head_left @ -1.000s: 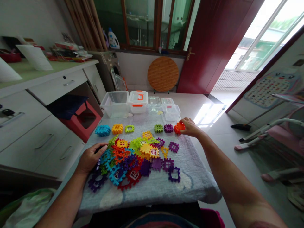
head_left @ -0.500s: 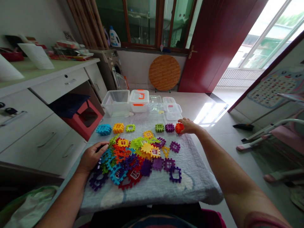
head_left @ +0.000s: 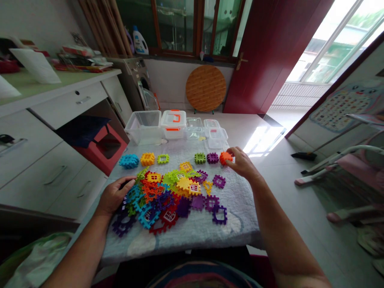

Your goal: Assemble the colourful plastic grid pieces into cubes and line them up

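Note:
At the left edge of a mixed heap of toothed plastic building pieces point(head_left: 168, 192), my left hand point(head_left: 115, 196) is closed, thumb against curled fingers. Something dark shows between them, too unclear to name. My right hand point(head_left: 244, 165) is at the far right of the table, thumb and fingers apart at the right side of an orange stack of pieces point(head_left: 225, 158). That stack ends a row with a purple stack point(head_left: 213, 158), a green stack point(head_left: 200, 158), a light green piece point(head_left: 163, 159), a yellow stack point(head_left: 147, 159) and a blue stack point(head_left: 129, 161).
Behind the row stand an uncovered clear bin point(head_left: 144, 128), a lidded box with orange clips point(head_left: 173, 125) and smaller clear containers point(head_left: 217, 138). A pale quilted cloth point(head_left: 192, 236) covers the table. A red stool point(head_left: 111, 146) stands left, beside white drawers point(head_left: 60, 172).
My right hand's fingers have drawn back slightly to the right from the orange stack, leaving more of it visible. My left hand stays at the heap. The whole view has shifted slightly.

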`<state>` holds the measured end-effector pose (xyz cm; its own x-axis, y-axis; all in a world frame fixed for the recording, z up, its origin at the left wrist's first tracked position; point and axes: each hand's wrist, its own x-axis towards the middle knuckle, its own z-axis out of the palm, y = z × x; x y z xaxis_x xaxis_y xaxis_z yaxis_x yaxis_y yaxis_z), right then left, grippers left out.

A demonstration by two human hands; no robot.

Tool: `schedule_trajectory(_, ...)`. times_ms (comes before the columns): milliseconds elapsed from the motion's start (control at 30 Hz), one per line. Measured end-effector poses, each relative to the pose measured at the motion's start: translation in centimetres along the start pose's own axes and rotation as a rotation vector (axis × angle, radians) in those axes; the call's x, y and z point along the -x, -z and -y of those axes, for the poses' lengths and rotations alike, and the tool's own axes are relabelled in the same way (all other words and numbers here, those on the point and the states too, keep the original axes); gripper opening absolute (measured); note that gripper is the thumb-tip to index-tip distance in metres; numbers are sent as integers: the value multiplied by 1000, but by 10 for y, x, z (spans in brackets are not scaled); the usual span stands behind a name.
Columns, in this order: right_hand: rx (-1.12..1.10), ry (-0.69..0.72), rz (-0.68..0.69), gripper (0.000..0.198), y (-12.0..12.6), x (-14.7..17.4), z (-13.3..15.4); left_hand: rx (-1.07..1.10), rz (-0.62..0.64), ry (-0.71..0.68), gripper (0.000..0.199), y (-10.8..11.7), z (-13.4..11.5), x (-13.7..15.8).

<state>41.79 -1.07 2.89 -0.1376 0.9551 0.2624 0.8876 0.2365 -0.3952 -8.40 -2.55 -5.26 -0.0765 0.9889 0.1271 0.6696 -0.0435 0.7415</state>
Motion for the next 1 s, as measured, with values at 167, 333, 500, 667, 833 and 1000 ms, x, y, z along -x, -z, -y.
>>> schedule_trajectory(167, -43, -27, 144, 23, -34, 52, 24, 13, -1, -4, 50, 1, 0, 0)
schedule_trajectory(333, 34, -82, 183, 32, -58, 63, 25, 25, 0, -3, 50, 1, 0, 0)
schedule_trajectory(500, 28, -133, 94, 40, -68, 59, 25, 29, -9, 8, 50, 1, -1, 1)
schedule_trajectory(667, 30, -151, -31, 46, -71, 55, 42, 42, 5, 19, 49, 1, -1, 1)
schedule_trajectory(833, 32, 81, 191, 41, -73, 39, 62, 48, -4, 20, 48, 1, -3, 1)
schedule_trajectory(1000, 66, 67, 234, 24, -78, 27, 63, 35, -8, 16, 48, 1, -7, 3)
